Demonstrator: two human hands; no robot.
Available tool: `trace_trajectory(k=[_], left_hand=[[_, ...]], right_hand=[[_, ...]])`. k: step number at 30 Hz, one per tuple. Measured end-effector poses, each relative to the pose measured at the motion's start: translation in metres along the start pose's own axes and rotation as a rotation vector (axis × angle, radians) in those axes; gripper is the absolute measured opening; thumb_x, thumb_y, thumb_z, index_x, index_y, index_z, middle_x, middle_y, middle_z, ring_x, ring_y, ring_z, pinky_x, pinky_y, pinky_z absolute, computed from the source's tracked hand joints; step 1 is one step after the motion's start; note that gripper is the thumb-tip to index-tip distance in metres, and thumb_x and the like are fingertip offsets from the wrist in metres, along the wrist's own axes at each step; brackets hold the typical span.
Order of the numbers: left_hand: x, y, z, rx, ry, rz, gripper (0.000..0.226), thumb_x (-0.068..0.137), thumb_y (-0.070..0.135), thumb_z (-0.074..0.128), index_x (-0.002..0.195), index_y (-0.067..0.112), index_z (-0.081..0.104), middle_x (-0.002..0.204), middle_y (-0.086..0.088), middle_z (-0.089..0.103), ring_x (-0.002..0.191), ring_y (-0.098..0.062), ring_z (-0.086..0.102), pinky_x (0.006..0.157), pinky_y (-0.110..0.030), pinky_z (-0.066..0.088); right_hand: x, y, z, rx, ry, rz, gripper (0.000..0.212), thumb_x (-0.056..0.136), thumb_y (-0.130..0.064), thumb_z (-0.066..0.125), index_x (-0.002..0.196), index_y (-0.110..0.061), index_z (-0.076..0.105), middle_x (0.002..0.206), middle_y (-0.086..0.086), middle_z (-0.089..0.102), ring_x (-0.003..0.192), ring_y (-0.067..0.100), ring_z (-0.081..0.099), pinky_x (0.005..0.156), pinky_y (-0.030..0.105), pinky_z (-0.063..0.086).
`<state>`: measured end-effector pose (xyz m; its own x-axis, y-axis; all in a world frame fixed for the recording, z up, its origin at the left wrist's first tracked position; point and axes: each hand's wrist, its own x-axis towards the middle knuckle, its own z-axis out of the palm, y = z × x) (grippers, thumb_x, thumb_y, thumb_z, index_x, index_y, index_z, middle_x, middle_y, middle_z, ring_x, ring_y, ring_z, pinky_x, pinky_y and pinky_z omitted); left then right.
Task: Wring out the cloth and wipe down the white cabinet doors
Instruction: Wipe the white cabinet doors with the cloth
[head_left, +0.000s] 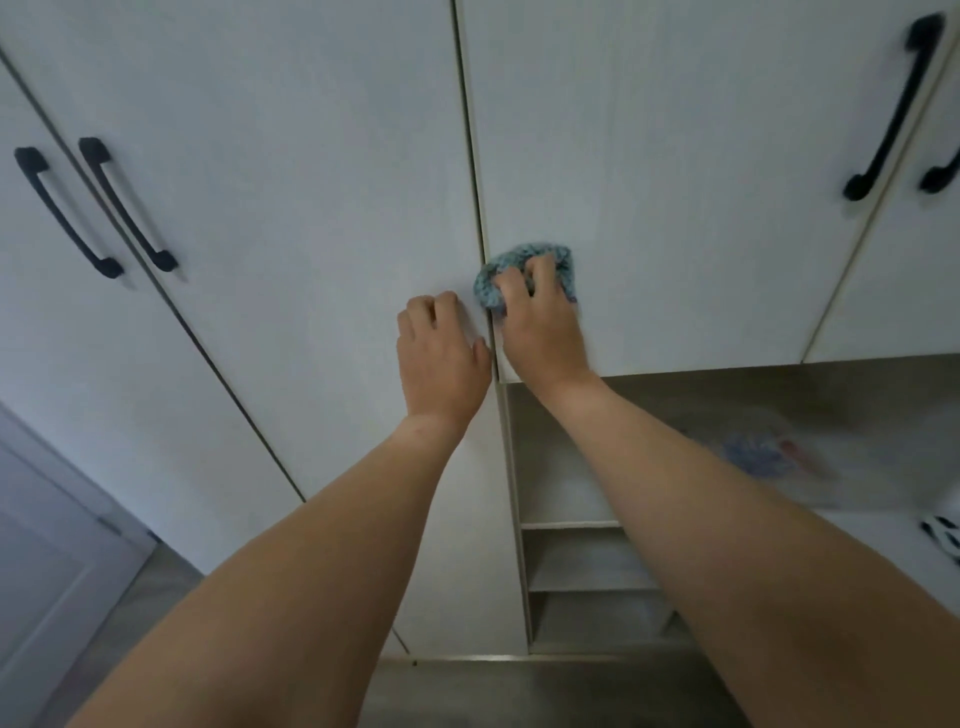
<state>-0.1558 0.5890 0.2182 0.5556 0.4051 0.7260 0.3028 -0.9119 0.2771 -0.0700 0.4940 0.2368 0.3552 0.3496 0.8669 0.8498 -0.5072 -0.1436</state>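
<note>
My right hand (540, 322) grips a bunched blue-green cloth (556, 257) and presses it against a white upper cabinet door (675, 182), close to that door's left edge and a little above its bottom edge. My left hand (441, 353) rests on the tall white door (291, 182) just left of the seam, its fingers bent with the tips touching the surface and nothing held. The two hands sit side by side, almost touching.
Black bar handles are mounted at the left (124, 202), the far left (65, 210) and the upper right (896, 109). Below the upper door lie open shelves (576, 525) and a desk recess with blurred objects (763, 452). A grey door (57, 561) stands at the lower left.
</note>
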Motion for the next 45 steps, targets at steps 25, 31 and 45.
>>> trace_trajectory(k=[25, 31, 45], left_hand=[[-0.009, 0.116, 0.043, -0.589, -0.077, 0.0, 0.023, 0.093, 0.007, 0.051, 0.113, 0.012, 0.061, 0.093, -0.004, 0.069, 0.08, -0.019, 0.063, 0.071, -0.031, 0.05], [-0.033, 0.106, 0.073, -0.279, -0.467, 0.123, 0.018, 0.086, 0.004, 0.055, 0.088, 0.011, 0.072, 0.085, -0.01, 0.074, 0.079, -0.031, 0.067, 0.065, -0.031, 0.038], [-0.024, 0.186, 0.113, -0.359, -0.351, 0.218, 0.014, 0.085, 0.004, 0.06, 0.083, 0.01, 0.072, 0.077, -0.006, 0.07, 0.068, -0.02, 0.059, 0.065, -0.036, 0.045]], right_hand=[[-0.032, 0.089, -0.043, 0.102, 0.108, 0.134, 0.022, 0.079, 0.005, 0.059, 0.101, 0.003, 0.056, 0.101, 0.017, 0.057, 0.085, 0.026, 0.053, 0.068, 0.026, 0.04], [-0.114, 0.124, -0.035, 0.143, -0.273, 0.171, 0.036, 0.066, 0.012, 0.063, 0.099, 0.0, 0.058, 0.104, 0.018, 0.057, 0.079, 0.038, 0.058, 0.063, 0.046, 0.054], [-0.114, 0.196, -0.08, 0.087, -0.176, 0.197, 0.028, 0.074, 0.004, 0.062, 0.102, 0.0, 0.058, 0.106, 0.018, 0.057, 0.088, 0.036, 0.06, 0.072, 0.048, 0.054]])
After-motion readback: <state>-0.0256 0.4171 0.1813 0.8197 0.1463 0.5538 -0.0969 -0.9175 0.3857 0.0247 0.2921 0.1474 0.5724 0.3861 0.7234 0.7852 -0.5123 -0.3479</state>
